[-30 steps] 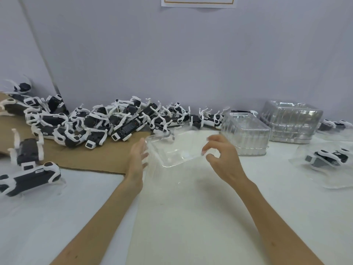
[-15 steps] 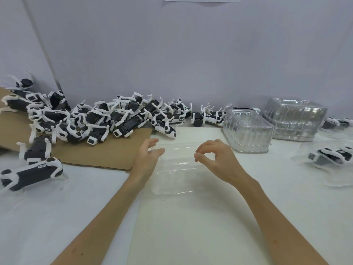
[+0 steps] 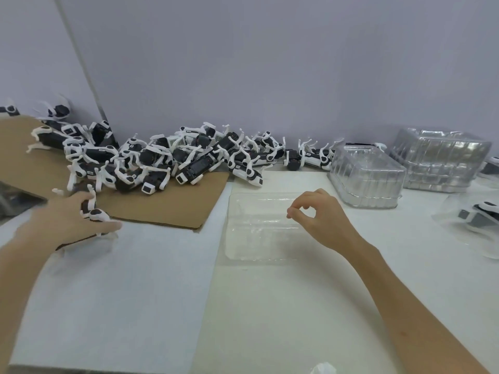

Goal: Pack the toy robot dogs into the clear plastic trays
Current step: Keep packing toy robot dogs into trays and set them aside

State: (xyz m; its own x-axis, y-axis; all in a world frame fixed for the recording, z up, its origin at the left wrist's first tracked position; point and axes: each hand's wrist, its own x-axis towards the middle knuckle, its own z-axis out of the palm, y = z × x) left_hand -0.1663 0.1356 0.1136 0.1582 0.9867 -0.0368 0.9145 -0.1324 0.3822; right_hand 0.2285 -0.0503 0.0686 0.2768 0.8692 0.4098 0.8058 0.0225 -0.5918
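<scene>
Left hand (image 3: 67,222): blurred, fingers curled round a black-and-white toy robot dog (image 3: 93,210) at the near edge of the brown cardboard sheet (image 3: 162,206).

Right hand (image 3: 321,220): loosely curled, thumb and forefinger tips close together, nothing seen between them; held over the flat clear plastic tray (image 3: 259,233).

Flat clear plastic tray: lying on the white desk (image 3: 270,306), just right of the brown cardboard sheet.

Heap of black-and-white toy robot dogs (image 3: 172,157): tangled along the wall, partly on the cardboard.

Two stacks of clear plastic trays (image 3: 367,176): upturned, back right, side by side.

Further clear tray (image 3: 464,238): at the right edge, partly cut off, with a grey-and-white toy dog (image 3: 478,215) lying in it.
</scene>
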